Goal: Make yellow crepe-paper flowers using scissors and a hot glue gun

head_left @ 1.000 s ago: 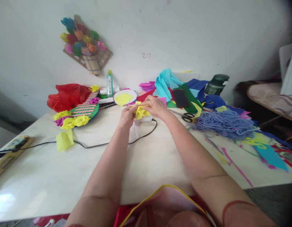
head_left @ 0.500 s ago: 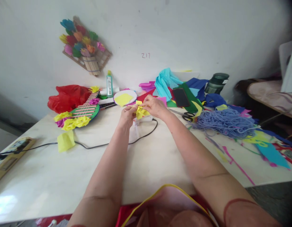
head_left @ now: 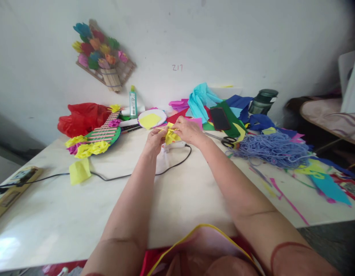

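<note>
Both my hands meet above the far middle of the white table (head_left: 180, 195). My left hand (head_left: 154, 140) and my right hand (head_left: 188, 130) pinch a crumpled piece of yellow paper (head_left: 171, 137) between their fingertips, fingers closed on it. Just under the paper lies a small white device (head_left: 177, 145) with a black cable (head_left: 114, 177) running left across the table. A white plate (head_left: 162, 114) holding a yellow sheet sits just beyond my hands.
At the back left are a red plastic bag (head_left: 81, 117), a green board with sticks and paper flowers (head_left: 97, 138), a loose yellow paper (head_left: 79, 171) and a glue bottle (head_left: 133, 101). Coloured paper scraps, a phone (head_left: 220, 118), scissors (head_left: 229, 142) and purple yarn (head_left: 273, 149) crowd the right.
My hands stayed in place; the fingers have drawn a little closer together on the yellow paper, bunching it tighter. Nothing else moved.
</note>
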The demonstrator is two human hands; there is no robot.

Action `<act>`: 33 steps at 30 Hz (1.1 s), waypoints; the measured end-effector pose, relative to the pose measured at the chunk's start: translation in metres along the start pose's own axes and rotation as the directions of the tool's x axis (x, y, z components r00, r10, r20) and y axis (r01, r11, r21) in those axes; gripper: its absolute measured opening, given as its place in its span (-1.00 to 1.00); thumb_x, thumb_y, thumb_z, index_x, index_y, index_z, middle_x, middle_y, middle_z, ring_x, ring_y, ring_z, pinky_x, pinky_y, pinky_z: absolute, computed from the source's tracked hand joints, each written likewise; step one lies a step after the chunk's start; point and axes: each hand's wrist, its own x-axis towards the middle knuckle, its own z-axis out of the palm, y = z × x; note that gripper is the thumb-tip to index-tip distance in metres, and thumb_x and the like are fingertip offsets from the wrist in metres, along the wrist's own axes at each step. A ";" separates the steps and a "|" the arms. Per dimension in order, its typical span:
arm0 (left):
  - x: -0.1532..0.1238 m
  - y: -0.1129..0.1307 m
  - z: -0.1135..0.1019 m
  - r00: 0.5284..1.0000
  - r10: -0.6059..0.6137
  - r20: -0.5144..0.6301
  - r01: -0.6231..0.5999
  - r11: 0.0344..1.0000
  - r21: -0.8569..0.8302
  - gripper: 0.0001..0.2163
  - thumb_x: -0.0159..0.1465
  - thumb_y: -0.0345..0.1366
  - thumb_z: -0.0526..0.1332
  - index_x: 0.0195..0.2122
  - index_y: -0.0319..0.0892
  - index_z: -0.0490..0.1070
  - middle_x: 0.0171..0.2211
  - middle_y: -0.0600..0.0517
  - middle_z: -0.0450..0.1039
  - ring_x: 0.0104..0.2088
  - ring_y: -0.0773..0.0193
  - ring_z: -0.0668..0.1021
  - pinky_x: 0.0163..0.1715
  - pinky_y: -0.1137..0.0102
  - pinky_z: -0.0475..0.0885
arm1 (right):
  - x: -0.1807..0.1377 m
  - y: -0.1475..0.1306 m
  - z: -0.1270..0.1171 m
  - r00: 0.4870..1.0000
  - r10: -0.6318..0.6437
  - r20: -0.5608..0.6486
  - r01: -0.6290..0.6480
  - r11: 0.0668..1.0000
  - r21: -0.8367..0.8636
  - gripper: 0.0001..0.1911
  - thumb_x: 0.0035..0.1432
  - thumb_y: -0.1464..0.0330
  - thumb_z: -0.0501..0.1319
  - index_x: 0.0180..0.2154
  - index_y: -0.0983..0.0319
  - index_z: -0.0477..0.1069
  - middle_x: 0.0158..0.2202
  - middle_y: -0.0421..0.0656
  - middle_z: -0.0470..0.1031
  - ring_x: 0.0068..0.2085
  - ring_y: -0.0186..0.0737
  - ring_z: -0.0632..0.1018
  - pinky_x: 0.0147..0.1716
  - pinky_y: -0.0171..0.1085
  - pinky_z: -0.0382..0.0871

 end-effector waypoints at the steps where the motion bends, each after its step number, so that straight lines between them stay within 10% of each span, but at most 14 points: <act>1: 0.000 0.000 0.000 1.000 0.004 0.011 -0.005 1.000 0.006 -0.67 -0.17 -0.23 0.51 -0.42 -0.23 0.49 -0.55 0.09 0.50 -0.58 0.37 0.52 -0.56 0.50 0.38 | 0.000 0.000 -0.001 1.000 0.005 0.001 -0.005 1.000 0.007 -0.63 0.34 0.33 0.04 0.07 0.15 0.48 0.06 -0.03 0.41 -0.06 -0.12 0.51 -0.21 -0.22 0.30; 16: 0.001 0.002 -0.002 0.997 0.071 0.039 -0.074 0.992 0.102 -0.71 -0.14 -0.16 0.49 -0.51 -0.23 0.51 -0.61 0.08 0.45 -0.59 0.37 0.46 -0.53 0.47 0.34 | 0.010 0.016 0.011 0.993 0.048 -0.108 -0.018 0.965 0.261 -0.69 0.23 0.34 0.16 -0.02 0.17 0.52 -0.01 -0.07 0.47 -0.08 -0.16 0.51 -0.11 -0.22 0.35; 33: 0.004 0.003 -0.003 0.998 -0.054 -0.007 0.054 0.999 -0.004 -0.79 -0.12 -0.32 0.33 -0.42 -0.27 0.48 -0.52 0.01 0.53 -0.52 0.27 0.56 -0.47 0.40 0.48 | 0.001 0.000 -0.006 0.998 -0.007 -0.066 0.008 1.000 0.013 -0.69 0.33 0.35 0.05 -0.12 0.16 0.57 0.13 -0.09 0.39 -0.25 -0.27 0.47 -0.32 -0.26 0.19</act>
